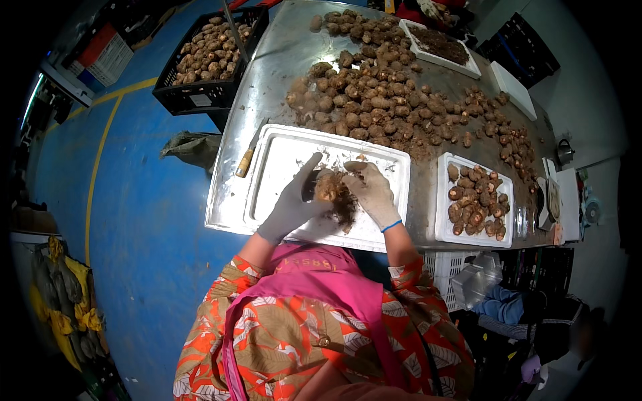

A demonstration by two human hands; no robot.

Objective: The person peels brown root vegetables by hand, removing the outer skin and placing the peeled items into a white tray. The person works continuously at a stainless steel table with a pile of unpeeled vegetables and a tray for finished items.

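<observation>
My left hand, in a light work glove, cups a brown, hairy taro corm from its left side over a white foam tray. On the corm's right, my right hand, gloved too with a blue cuff edge, touches its dark, fibrous roots. Whether the right fingers grip the roots is not clear. Bits of root and soil lie in the tray. A knife with a wooden handle rests on the metal table just left of the tray.
Loose taro corms are heaped across the metal table. To the right stands a foam tray of corms; a soil-filled tray is farther back. A black crate of corms stands at the table's left. A person in blue trousers is at lower right.
</observation>
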